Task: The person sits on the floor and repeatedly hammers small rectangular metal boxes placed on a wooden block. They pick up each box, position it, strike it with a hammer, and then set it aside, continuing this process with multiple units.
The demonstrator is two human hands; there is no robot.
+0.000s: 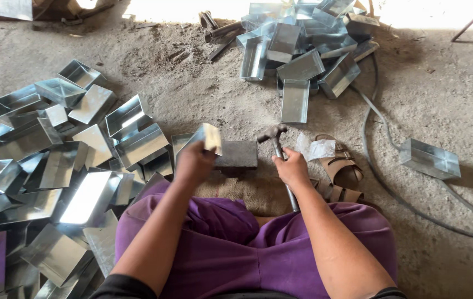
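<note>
Shiny galvanised sheet-metal boxes, open and rectangular, lie in a big loose heap point(54, 166) on the left side of the dusty concrete floor point(458, 94). Many of them lean on each other, and some are partly under the person's knee.

Next to this heap, the left hand point(193, 161) holds one folded sheet-metal box piece point(206, 138). Its fingers are closed around the lower edge of the piece, and the piece stands tilted, with its right end touching the top of a dark rectangular iron block point(237, 155). The block rests on the floor, directly in front of the person's lap, which is covered with purple cloth point(247, 249).

Just to the right of the block, the right hand point(290, 168) grips the shaft of a metal hammer point(274, 135). The fingers are clenched on the handle, and the dark hammer head stands above the right edge of the block, near the held piece but apart from it.

Further right, a crumpled clear plastic wrapper point(316, 148) lies beside brown sandals point(341, 169). A grey cable point(375, 166) curves over the floor past them. One single metal box point(430, 159) stands alone at the right, well apart from the hands. At the top, behind the block, a second pile of metal boxes point(303, 50) lies.
</note>
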